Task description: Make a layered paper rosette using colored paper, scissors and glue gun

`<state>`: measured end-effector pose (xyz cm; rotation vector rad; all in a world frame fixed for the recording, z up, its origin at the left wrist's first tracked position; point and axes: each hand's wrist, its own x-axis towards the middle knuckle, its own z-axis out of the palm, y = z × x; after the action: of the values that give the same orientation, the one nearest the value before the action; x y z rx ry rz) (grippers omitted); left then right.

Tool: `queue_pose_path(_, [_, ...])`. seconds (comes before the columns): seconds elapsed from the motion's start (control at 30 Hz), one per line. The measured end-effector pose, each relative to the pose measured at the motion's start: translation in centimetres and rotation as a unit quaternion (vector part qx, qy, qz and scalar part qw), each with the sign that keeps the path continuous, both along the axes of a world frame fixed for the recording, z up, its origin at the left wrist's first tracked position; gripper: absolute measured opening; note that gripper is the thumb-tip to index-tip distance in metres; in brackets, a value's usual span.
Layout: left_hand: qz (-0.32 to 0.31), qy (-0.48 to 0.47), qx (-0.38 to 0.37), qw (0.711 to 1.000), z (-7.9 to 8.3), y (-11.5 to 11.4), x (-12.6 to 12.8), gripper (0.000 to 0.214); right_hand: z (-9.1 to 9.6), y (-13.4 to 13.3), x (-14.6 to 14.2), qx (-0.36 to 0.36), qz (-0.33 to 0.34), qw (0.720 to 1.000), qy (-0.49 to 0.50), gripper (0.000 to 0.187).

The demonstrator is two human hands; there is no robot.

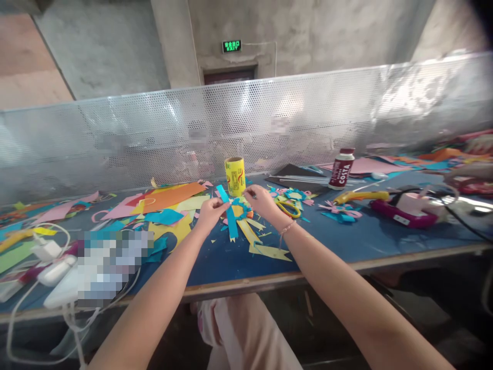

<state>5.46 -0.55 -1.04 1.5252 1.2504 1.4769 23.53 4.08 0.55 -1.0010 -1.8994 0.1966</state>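
Observation:
Between the thumb and fingers of my left hand (211, 211) is a blue paper strip (232, 225) with a notched lower end, held upright. Just behind and right of the strip lies a blue paper rosette (242, 210) with a yellow centre and pale yellow tails. My right hand (262, 199) is closed in a pinch above the rosette's right side; what its fingertips hold, if anything, is too small to make out. A yellow printed cylinder (235, 177) stands behind both hands. Yellow-handled scissors (288, 208) lie beside my right wrist, and a notched yellow strip (270, 252) lies nearer the edge.
Coloured paper sheets and scraps (169, 198) cover the left side. A phone-like blurred item and white chargers (48, 250) with cables lie front left. A brown COSTA bottle (341, 169), yellow glue gun (362, 196) and purple power strip (402, 215) are right. A perforated metal screen (154, 133) runs behind.

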Motion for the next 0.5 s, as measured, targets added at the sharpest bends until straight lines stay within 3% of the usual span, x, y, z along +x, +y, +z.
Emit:
queue_pose_path(0.23, [-0.004, -0.037, -0.019, 0.999, 0.3, 0.3, -0.5, 0.04, 0.5, 1.5, 3.5, -0.086, -0.17, 0.966, -0.176, 0.032])
queue_pose_path(0.37, [0.0, -0.062, -0.048, 0.997, 0.0, 0.5, -0.9, 0.046, 0.6, 2.0, 4.7, -0.081, -0.175, 0.952, -0.236, 0.024])
queue_pose_path(0.5, [0.001, -0.039, -0.044, 0.998, -0.4, 0.7, -1.3, 0.046, 3.0, 3.2, 8.9, -0.051, -0.196, 0.944, -0.26, 0.014])
